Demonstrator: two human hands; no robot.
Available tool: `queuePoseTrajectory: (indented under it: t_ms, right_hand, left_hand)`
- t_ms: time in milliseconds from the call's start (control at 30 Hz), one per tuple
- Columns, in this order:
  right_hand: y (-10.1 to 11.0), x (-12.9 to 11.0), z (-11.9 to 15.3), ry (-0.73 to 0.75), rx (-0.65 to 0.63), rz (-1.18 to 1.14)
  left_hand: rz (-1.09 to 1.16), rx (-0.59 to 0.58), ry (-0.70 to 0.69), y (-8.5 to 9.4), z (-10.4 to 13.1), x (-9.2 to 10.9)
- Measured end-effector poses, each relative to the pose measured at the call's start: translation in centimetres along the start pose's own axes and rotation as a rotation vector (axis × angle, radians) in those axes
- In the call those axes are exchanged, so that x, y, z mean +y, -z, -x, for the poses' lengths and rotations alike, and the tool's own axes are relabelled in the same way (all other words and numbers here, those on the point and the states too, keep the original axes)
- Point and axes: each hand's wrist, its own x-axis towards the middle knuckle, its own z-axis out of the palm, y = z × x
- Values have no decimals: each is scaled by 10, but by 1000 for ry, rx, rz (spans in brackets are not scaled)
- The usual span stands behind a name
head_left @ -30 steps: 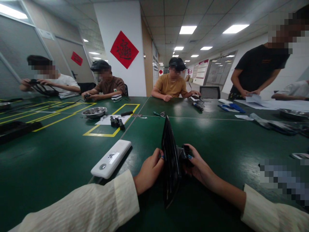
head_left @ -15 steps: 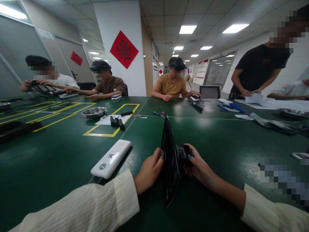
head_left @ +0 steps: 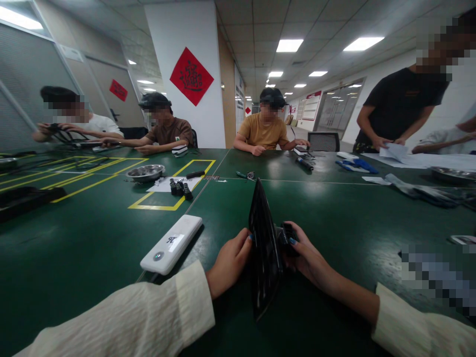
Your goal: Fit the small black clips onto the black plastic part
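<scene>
A glossy black flat panel [head_left: 265, 253] stands on edge before me, seen nearly side-on. My left hand [head_left: 231, 260] is closed on its left side, thumb against the panel and the other fingers partly hidden. On the panel's right side is a black bracket-like piece [head_left: 287, 239], with my right hand [head_left: 307, 255] wrapped round it. Whether this piece is fixed to the panel I cannot tell. To the left of my left hand lies a white power bank [head_left: 171, 244] with a "26" label.
Beyond it, several black clips [head_left: 181, 188] lie by a sheet of paper near a metal bowl [head_left: 146, 172]. A small tool [head_left: 246, 175] lies straight ahead on the green table [head_left: 334, 223]. Co-workers sit across the table; one stands at right beside large papers [head_left: 420, 159].
The panel has turned slightly, so more of its left face shows and its right edge sits a little further right. Both hands keep their hold.
</scene>
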Motion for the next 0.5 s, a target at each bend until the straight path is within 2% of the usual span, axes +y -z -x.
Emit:
queuePoseTrajectory:
  t_ms: [500]
  right_hand:
    - [2, 3, -2, 29, 5, 2]
  left_hand:
    - [107, -22, 38, -1, -2, 1]
